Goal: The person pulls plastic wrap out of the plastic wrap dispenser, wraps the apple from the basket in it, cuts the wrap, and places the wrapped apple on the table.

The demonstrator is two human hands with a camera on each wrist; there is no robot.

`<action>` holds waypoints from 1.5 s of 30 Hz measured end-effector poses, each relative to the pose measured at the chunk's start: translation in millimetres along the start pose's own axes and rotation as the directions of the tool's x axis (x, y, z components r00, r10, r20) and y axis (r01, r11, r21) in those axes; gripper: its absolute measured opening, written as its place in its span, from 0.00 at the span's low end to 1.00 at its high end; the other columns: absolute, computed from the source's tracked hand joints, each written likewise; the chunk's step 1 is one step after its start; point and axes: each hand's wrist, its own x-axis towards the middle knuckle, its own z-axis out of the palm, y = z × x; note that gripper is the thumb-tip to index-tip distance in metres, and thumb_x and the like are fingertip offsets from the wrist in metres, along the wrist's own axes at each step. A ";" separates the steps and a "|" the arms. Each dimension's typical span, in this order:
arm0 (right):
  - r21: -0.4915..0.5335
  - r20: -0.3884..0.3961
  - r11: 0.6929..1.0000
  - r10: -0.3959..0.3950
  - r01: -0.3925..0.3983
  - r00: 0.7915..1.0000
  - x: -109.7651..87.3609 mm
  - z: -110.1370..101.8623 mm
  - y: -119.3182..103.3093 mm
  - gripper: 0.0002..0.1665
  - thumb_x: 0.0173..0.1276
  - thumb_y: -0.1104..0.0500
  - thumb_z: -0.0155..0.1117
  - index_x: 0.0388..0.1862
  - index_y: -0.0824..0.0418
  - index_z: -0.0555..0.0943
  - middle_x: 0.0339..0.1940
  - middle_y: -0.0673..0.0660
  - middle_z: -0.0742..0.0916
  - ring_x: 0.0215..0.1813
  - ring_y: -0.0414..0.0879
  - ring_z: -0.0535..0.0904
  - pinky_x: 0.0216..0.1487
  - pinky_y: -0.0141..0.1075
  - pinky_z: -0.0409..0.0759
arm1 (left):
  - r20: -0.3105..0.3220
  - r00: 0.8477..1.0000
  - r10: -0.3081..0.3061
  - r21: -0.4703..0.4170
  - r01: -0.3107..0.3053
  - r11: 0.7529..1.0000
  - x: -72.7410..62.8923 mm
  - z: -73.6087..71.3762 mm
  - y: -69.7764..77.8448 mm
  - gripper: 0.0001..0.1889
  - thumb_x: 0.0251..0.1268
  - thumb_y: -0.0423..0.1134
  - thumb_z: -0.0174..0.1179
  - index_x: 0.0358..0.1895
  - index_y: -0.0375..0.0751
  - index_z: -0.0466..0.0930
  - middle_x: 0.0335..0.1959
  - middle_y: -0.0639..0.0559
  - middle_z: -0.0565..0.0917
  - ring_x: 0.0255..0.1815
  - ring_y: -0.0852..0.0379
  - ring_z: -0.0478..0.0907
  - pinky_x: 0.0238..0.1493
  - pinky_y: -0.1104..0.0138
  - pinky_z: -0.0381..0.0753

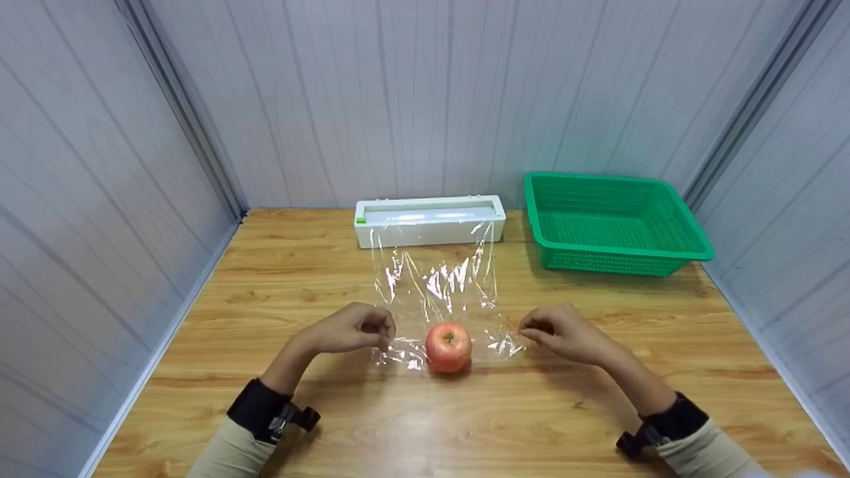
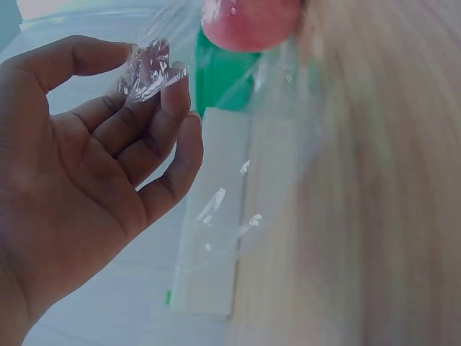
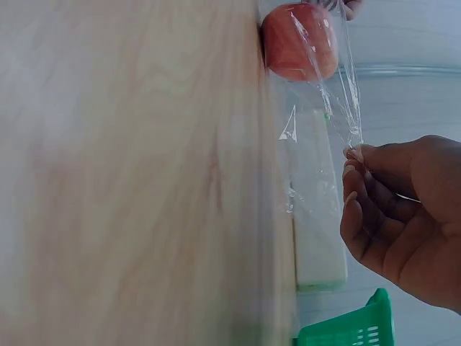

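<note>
A clear sheet of plastic wrap (image 1: 435, 282) stretches forward over the table from a white wrap dispenser (image 1: 431, 234). My left hand (image 1: 352, 328) holds its near left corner, where the film bunches between thumb and fingers (image 2: 176, 101). On the opposite side, my right hand (image 1: 564, 334) pinches the near right corner between thumb and fingertips (image 3: 353, 153). Between both hands sits a pinkish-red apple (image 1: 448, 347), its green stem end upward, at the film's near edge. Neither hand touches the apple. Whether film lies under or over it is hard to tell.
A green plastic basket (image 1: 621, 255) stands at the back right, beside the dispenser. Pale panel walls (image 1: 438, 99) enclose the wooden table (image 1: 412, 431) at the back and both sides. Black straps with small cameras sit on both wrists.
</note>
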 end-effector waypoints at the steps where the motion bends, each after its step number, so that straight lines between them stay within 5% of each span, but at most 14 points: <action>1: 0.018 0.009 1.000 0.006 -0.006 1.000 0.2 1.0 2.0 0.07 0.77 0.62 0.68 0.45 0.63 0.90 0.33 0.53 0.90 0.30 0.44 0.83 0.31 0.32 0.84 | 0.001 1.000 -0.012 -0.001 0.012 1.000 0.4 -0.2 -2.6 0.05 0.69 0.25 0.59 0.42 0.32 0.84 0.35 0.50 0.86 0.36 0.56 0.83 0.41 0.63 0.88; 6: 0.063 0.064 0.997 0.041 -0.045 0.997 1.0 6.6 11.2 0.08 0.78 0.61 0.67 0.44 0.61 0.91 0.34 0.50 0.91 0.33 0.45 0.85 0.34 0.32 0.85 | 0.015 0.999 -0.031 0.003 0.031 1.000 2.6 -0.1 -15.2 0.05 0.70 0.26 0.59 0.43 0.32 0.84 0.36 0.50 0.85 0.36 0.58 0.80 0.38 0.70 0.81; 14: 0.094 0.100 0.990 0.100 -0.109 0.990 0.6 11.7 16.2 0.05 0.75 0.58 0.70 0.42 0.58 0.90 0.32 0.48 0.89 0.34 0.40 0.83 0.36 0.31 0.82 | 0.063 0.997 -0.051 -0.026 0.052 0.998 4.7 5.9 -25.6 0.05 0.74 0.31 0.62 0.45 0.33 0.84 0.38 0.44 0.87 0.39 0.56 0.82 0.44 0.67 0.83; 22: 0.127 0.130 0.979 0.142 -0.158 0.981 -0.8 11.3 15.2 0.05 0.75 0.57 0.71 0.41 0.57 0.89 0.32 0.51 0.90 0.34 0.42 0.84 0.36 0.32 0.84 | 0.015 0.993 -0.120 -0.053 0.121 0.991 0.0 -2.6 -24.5 0.09 0.78 0.37 0.61 0.51 0.35 0.86 0.45 0.41 0.88 0.47 0.49 0.83 0.51 0.62 0.84; 27: 0.117 0.125 0.977 0.166 -0.181 0.978 -0.3 6.3 13.1 0.07 0.75 0.56 0.71 0.43 0.58 0.90 0.33 0.49 0.90 0.34 0.42 0.83 0.36 0.31 0.83 | -0.106 0.974 -0.200 -0.171 0.180 0.969 -0.3 -8.1 -16.4 0.14 0.80 0.37 0.59 0.54 0.27 0.82 0.50 0.32 0.85 0.52 0.37 0.83 0.59 0.45 0.84; 31: 0.099 0.077 0.979 0.174 -0.181 0.982 5.9 2.7 9.1 0.09 0.76 0.57 0.69 0.47 0.61 0.89 0.38 0.53 0.91 0.38 0.45 0.84 0.39 0.32 0.84 | -0.264 0.938 -0.227 -0.096 0.208 0.973 9.0 -0.5 4.5 0.15 0.78 0.40 0.61 0.53 0.28 0.82 0.48 0.36 0.86 0.50 0.40 0.83 0.58 0.46 0.85; 33: 0.097 0.046 0.980 0.171 -0.175 0.984 12.0 1.8 4.3 0.12 0.77 0.57 0.68 0.50 0.63 0.88 0.41 0.56 0.90 0.40 0.47 0.84 0.42 0.33 0.85 | -0.287 0.932 -0.221 -0.034 0.220 0.975 16.0 6.4 18.9 0.16 0.76 0.42 0.64 0.53 0.30 0.83 0.47 0.40 0.86 0.51 0.42 0.83 0.57 0.50 0.85; 39: 0.135 0.015 0.981 0.140 -0.141 0.990 34.7 6.2 -16.4 0.22 0.78 0.51 0.67 0.59 0.67 0.84 0.49 0.58 0.90 0.50 0.51 0.86 0.54 0.44 0.88 | -0.199 0.962 -0.185 0.088 0.205 0.975 42.3 22.5 47.3 0.26 0.68 0.48 0.72 0.59 0.33 0.81 0.56 0.38 0.85 0.58 0.38 0.82 0.60 0.49 0.84; 45: 0.195 0.120 0.978 0.058 -0.081 0.991 58.9 23.4 -34.9 0.33 0.75 0.47 0.71 0.64 0.71 0.80 0.58 0.67 0.87 0.57 0.54 0.85 0.61 0.51 0.86 | -0.117 0.975 -0.189 0.117 0.203 0.972 61.1 29.1 47.2 0.30 0.63 0.47 0.76 0.60 0.29 0.81 0.58 0.35 0.85 0.56 0.38 0.84 0.61 0.50 0.84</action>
